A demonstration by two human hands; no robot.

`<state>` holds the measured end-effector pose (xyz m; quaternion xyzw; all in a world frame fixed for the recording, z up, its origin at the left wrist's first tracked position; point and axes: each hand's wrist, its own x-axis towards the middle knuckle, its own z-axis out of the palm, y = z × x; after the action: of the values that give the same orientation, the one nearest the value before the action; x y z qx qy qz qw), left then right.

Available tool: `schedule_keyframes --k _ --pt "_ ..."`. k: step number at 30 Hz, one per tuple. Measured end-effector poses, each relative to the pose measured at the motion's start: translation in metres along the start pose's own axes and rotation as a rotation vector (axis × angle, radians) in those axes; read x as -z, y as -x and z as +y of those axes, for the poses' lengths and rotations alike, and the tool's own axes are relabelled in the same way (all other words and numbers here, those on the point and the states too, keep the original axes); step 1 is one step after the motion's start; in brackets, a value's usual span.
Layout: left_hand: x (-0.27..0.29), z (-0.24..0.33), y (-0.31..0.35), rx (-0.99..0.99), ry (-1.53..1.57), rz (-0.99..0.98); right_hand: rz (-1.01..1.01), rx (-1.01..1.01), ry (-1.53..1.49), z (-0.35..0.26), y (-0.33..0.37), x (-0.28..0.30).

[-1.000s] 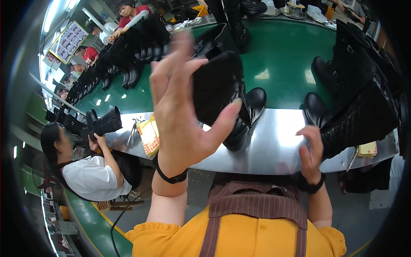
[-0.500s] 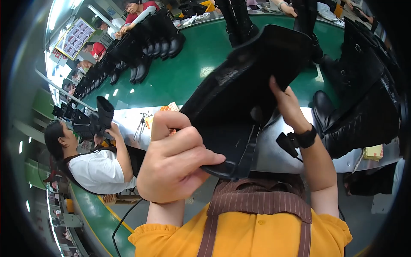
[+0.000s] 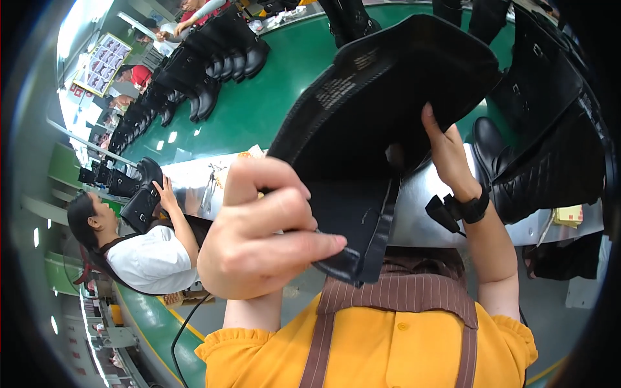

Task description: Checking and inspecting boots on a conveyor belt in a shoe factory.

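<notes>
Boot gaping, pale print inside, left grip, right grip clamped on its walls

My left hand sits large before me, closed in a grip with its fingers bent. Farther forward, my right hand grips too, thumb pointing up, other fingers mostly hidden, forearm angled inward.

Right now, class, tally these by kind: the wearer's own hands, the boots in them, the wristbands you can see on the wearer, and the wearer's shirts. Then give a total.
Hands: 2 (left hand, right hand)
Boots held: 1 (black boot)
Wristbands: 1 (black wristband)
Shirts: 1 (yellow shirt)
Total: 5
</notes>
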<state>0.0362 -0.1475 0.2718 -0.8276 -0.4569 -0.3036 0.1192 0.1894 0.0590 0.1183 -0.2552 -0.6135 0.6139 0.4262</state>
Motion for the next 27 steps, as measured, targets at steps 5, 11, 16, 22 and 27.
schedule_keyframes --k 5,11,16,22,27 --pt "0.001 -0.002 0.014 0.018 0.037 -0.067 0.053 -0.067 0.028 -0.011 0.005 0.002" --pt "-0.004 0.002 0.012 0.054 -0.004 -0.101 0.095 -0.107 0.065 0.000 0.004 0.007" --pt "-0.012 0.002 0.008 0.047 -0.028 -0.066 0.137 -0.066 0.030 -0.003 0.011 0.010" --pt "-0.022 0.010 0.003 0.043 -0.079 -0.024 -0.271 0.504 0.221 -0.056 0.070 0.005" --pt "-0.024 0.018 0.000 0.090 -0.119 -0.059 -0.416 0.203 0.197 -0.039 0.066 -0.002"
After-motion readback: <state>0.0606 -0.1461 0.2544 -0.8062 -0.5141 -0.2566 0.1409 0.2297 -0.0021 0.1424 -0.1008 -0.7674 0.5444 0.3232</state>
